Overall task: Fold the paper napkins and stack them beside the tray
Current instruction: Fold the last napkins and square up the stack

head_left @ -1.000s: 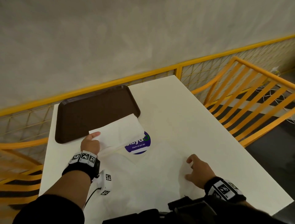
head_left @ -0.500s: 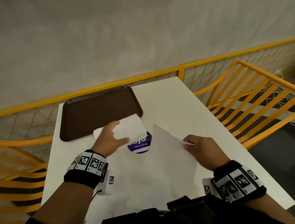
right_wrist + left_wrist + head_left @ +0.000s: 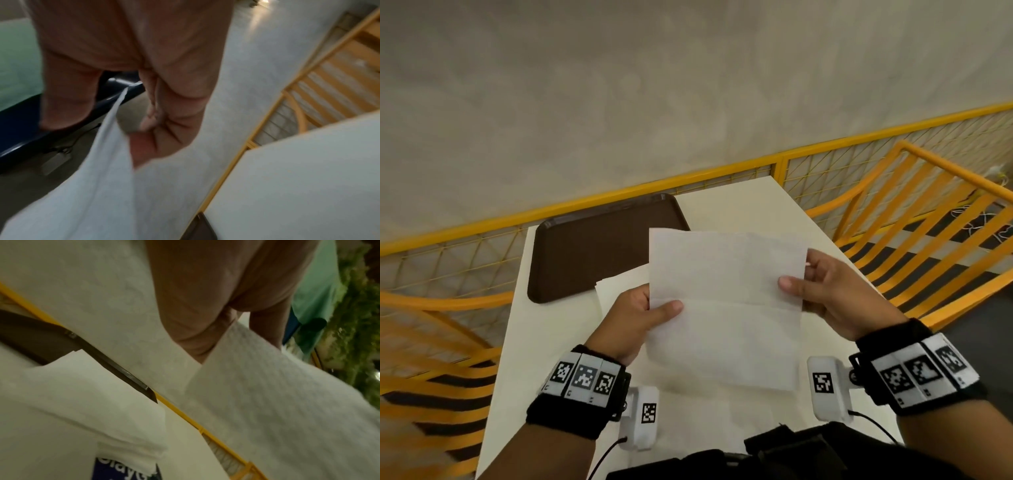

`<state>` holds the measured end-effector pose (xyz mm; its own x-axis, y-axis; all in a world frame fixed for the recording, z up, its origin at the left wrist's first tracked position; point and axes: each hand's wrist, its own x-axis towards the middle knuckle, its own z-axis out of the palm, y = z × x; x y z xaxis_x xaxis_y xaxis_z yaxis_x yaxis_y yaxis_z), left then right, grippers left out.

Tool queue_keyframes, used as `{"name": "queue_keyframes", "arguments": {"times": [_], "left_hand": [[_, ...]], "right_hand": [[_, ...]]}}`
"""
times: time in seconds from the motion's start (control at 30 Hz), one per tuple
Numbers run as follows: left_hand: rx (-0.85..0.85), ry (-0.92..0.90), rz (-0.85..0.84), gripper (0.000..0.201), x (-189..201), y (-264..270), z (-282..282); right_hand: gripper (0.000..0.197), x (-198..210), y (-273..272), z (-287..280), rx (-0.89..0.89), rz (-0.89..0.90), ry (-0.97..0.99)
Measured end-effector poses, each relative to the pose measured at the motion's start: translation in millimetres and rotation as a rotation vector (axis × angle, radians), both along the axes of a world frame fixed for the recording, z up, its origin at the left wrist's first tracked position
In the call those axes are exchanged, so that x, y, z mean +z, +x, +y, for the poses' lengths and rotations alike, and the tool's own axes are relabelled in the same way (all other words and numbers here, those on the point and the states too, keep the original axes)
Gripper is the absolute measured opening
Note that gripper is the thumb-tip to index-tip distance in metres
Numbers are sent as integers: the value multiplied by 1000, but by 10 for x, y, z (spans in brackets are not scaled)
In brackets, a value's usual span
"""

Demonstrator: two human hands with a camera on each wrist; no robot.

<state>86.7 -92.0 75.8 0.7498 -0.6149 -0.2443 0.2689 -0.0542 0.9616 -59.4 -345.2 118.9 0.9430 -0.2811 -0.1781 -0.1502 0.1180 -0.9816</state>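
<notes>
Head view: taken from above and behind the wrists, facing forward and down along the white table (image 3: 739, 209) toward the brown tray (image 3: 599, 246) at its far left corner and the yellow railing (image 3: 619, 195) behind the tray. Left wrist view: taken close beneath the left hand (image 3: 216, 288), facing along the fingers toward the tray (image 3: 37, 337), seen edge-on and tilted. Right wrist view: taken close beneath the right hand (image 3: 144, 56), facing the table's far edge; a tray corner (image 3: 202, 227) shows at the bottom. All three views share the held napkin (image 3: 726, 305), the tray and the railing.
</notes>
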Motion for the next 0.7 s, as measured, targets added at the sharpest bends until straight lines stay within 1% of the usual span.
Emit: {"name": "queue_keyframes", "arguments": {"times": [0.03,0.07,0.13,0.17,0.2,0.27,0.3,0.37,0.4,0.43,0.47,0.53,0.57,0.63,0.67,0.7], "left_hand": [[20,-12,12,37,34,-13,20],[35,-13,17,30,68,-27,42],[41,-13,3,21,120,-50,91],[33,-13,-9,23,130,-59,123],[21,-14,-13,27,138,-64,155],[8,-29,5,33,153,-73,213],[7,-41,23,34,155,-71,236],[17,-64,59,35,160,-70,280],[28,-78,72,35,163,-70,303],[36,-85,75,35,168,-68,325],[44,-79,70,35,175,-65,346],[37,-63,56,34,203,-64,378],[44,-58,65,32,212,-60,389],[64,-44,94,25,211,-49,401],[76,-39,100,25,203,-51,402],[88,-42,104,29,191,-51,400]], "right_hand": [[86,-80,-16,17,45,42,32],[79,-147,-35,53,83,78,18],[49,-240,-60,140,86,104,-93],[38,-270,-67,174,44,101,-131],[31,-307,-68,188,2,89,-133],[24,-334,-64,218,-32,48,-48],[24,-331,-63,232,-22,21,14],[33,-348,-58,247,9,-26,75],[29,-337,-50,261,9,-42,90],[20,-330,-41,264,-3,-54,100],[20,-331,-34,260,-8,-63,107],[46,-323,-18,255,4,-32,104],[52,-317,-17,247,11,-15,113],[53,-279,-9,242,21,6,155],[52,-265,-2,242,29,14,179],[51,-255,5,245,29,16,194]]}}
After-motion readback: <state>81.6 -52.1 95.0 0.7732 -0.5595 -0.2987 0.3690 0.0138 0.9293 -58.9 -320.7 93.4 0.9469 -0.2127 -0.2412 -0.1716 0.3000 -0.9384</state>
